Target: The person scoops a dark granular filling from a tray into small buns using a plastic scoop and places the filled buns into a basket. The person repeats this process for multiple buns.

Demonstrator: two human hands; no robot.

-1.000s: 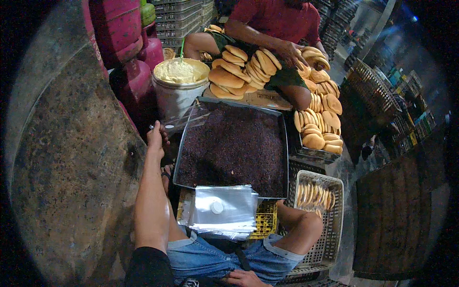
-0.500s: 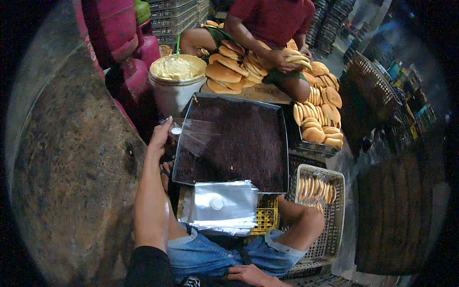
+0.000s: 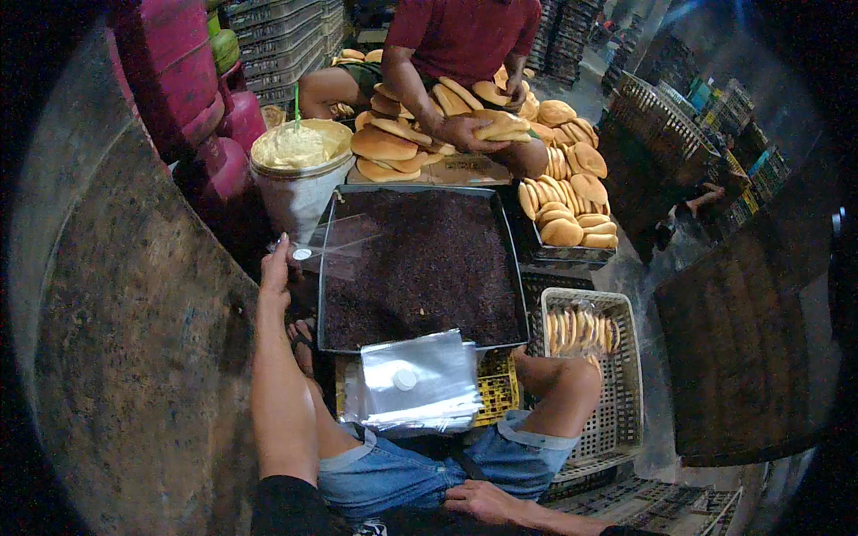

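There, the left hand (image 3: 277, 270) pinched a clear bag (image 3: 341, 244) over the left edge of the tray (image 3: 420, 188), the right hand (image 3: 485, 502) curled at the shorts (image 3: 402, 482), grip impossible to tell!

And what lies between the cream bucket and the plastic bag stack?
In the head view, a tray of dark crumbs, the left hand holding a clear bag over its edge.

Bag stack (image 3: 433, 371) before tray (image 3: 516, 277); bucket (image 3: 293, 194) beside tray's far left corner; crate (image 3: 634, 384) to right, buns (image 3: 576, 330) inside
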